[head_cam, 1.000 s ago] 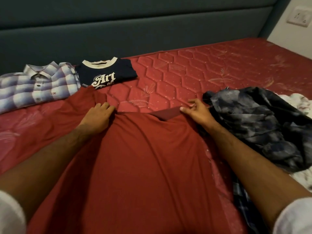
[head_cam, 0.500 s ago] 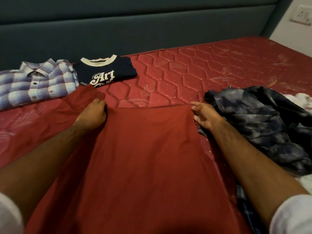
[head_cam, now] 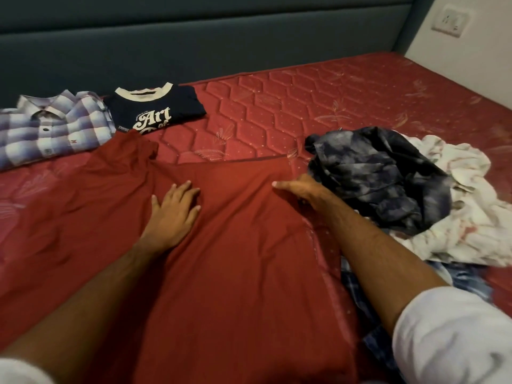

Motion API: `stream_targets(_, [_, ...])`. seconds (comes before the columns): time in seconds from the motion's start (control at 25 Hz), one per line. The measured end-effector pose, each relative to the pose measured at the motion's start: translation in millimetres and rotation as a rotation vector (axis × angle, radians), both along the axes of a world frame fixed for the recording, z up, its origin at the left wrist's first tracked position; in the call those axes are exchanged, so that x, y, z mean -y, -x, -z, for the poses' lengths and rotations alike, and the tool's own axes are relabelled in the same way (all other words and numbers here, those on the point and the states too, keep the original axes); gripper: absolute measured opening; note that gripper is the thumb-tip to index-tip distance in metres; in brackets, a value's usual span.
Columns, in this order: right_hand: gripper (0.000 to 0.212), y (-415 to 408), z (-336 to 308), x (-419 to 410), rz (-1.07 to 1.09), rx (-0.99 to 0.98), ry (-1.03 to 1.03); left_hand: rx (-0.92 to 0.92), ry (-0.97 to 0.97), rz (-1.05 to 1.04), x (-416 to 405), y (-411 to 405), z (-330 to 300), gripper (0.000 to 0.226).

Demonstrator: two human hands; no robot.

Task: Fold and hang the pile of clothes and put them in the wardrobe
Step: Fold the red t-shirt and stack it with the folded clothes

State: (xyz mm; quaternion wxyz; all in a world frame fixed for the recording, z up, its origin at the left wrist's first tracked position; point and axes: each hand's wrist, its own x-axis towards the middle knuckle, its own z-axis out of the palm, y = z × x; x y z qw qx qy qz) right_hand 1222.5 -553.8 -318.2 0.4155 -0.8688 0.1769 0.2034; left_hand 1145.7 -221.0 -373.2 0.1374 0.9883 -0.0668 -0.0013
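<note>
Bare red quilted mattress [head_cam: 318,106], hexagon stitch with leaf motifs, no sheet on it. Dark teal padded headboard [head_cam: 194,37] runs along the far edge. White wall at the far right corner with a switch/socket plate [head_cam: 451,21].

Red garment [head_cam: 235,259] lies flat on the mattress, centre near side, one sleeve off toward the upper left. Left hand [head_cam: 173,212] rests palm down on it, fingers straight and slightly spread. Right hand [head_cam: 300,189] lies on the garment's right side near its top edge, fingers extended flat and close together, not pinching anything I can see.

Far left: folded plaid shirt [head_cam: 52,128], with a folded navy tee [head_cam: 155,109] printed "Art" just beside it; the red sleeve reaches the tee's near edge. Right of the red garment: unfolded pile, dark mottled grey garment [head_cam: 379,176] on top of a white patterned cloth [head_cam: 465,217]. Blue checked fabric [head_cam: 360,295] shows under the right forearm. White sleeves on both arms.
</note>
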Motion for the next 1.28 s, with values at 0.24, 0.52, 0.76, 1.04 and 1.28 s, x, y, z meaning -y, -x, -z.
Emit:
stream_targets(0.24, [0.044, 62, 5, 7, 0.142, 0.107, -0.277, -0.079, -0.085, 0.064, 37, 77, -25, 0.055])
stream_targets(0.52, [0.070, 105, -22, 50, 0.082, -0.101, -0.378, -0.236, -0.223, 0.059, 19, 137, -30, 0.070])
stream_targets(0.76, [0.051, 143, -2, 44, 0.058, -0.095, -0.552, -0.102, -0.215, 0.058, 27, 174, -22, 0.082])
stream_targets(1.04, [0.098, 199, -12, 60, -0.267, -0.281, -0.255, 0.121, -0.261, 0.603, 32, 265, -26, 0.063])
stream_targets(1.28, [0.081, 239, -21, 59, 0.052, -0.106, -0.380, 0.091, -0.389, 0.391, 7, 300, -46, 0.065])
